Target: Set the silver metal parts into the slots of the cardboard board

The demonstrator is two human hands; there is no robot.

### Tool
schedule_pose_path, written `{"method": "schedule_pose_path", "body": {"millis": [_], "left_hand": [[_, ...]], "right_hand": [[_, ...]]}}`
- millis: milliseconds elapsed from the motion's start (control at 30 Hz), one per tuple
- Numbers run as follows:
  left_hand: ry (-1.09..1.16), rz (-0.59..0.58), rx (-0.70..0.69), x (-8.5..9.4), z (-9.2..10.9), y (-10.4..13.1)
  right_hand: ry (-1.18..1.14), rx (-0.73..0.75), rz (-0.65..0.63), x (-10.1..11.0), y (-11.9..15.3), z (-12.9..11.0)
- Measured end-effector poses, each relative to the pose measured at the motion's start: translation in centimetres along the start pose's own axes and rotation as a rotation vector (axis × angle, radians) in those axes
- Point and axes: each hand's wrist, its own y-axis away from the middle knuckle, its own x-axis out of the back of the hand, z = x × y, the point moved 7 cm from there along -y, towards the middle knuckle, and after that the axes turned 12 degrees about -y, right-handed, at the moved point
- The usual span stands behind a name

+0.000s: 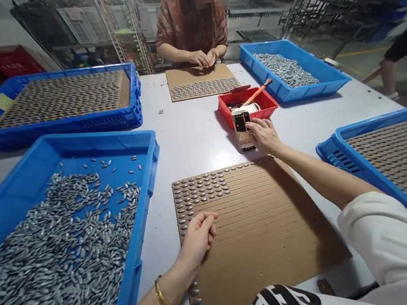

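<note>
My left hand [199, 231] is closed above the left part of a brown cardboard sheet [263, 236], thumb pressed to the curled fingers. Whatever it may hold is hidden. Small silvery, pointed-oval metal pieces [201, 189] lie in rows at the sheet's upper left and down its left edge. Beyond the far edge, a phone [245, 138] stands tilted against a red plastic basket [268, 111]. My right hand [266, 136] has its bent fingers at the phone's right edge, one fingertip over the screen.
A blue tray [149, 153] of loose metal pieces stands on the left. Blue crates with filled cardboard sheets sit far left [133, 99] and right [342, 151]. Another blue tray [295, 94] is at the back right. Opposite, a co-worker [188, 31] handles pieces over a cardboard sheet [180, 79].
</note>
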Motion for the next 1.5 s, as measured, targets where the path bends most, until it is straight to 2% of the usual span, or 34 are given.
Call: {"method": "schedule_pose_path", "body": {"millis": [100,200,433,567,767,967,1033,1100,1167,1333,1400,1500], "left_hand": [[0.064,0.016,-0.008,0.1,-0.1,-0.1],[0.170,0.036,-0.015,0.1,0.0,0.0],[0.260,0.042,0.026,-0.3,0.1,0.3],[0.225,-0.016,0.034,-0.7,0.1,0.3],[0.211,-0.056,0.042,-0.9,0.3,0.6],[0.288,-0.037,0.064,-0.8,0.6,0.7],[0.288,-0.040,0.080,-0.9,0.5,0.7],[0.286,-0.044,0.087,-1.0,0.4,0.8],[0.290,-0.054,0.077,-1.1,0.5,0.9],[0.359,-0.131,-0.015,-1.5,1.0,1.1],[0.377,-0.143,-0.060,-1.5,1.3,1.2],[0.396,-0.128,-0.064,-1.3,1.3,1.3]], "right_hand": [[0.025,-0.045,0.089,1.1,-1.2,1.5],[0.028,-0.066,0.126,1.8,-1.5,1.8],[0.007,-0.073,0.082,1.1,-1.4,1.0],[0.017,-0.048,0.015,0.1,-1.3,0.6],[-0.040,-0.040,-0.074,-0.5,1.8,-1.4],[-0.199,-0.035,-0.003,1.7,5.3,-4.2],[-0.270,-0.019,0.024,2.8,5.9,-6.0],[-0.368,0.009,0.019,3.7,6.5,-8.9],[-0.514,0.069,-0.022,4.4,7.1,-12.9],[-0.809,0.276,-0.273,4.9,8.8,-23.9],[-0.863,0.287,-0.291,4.8,9.3,-26.2],[-0.938,0.225,-0.254,4.5,9.5,-27.1]]}}
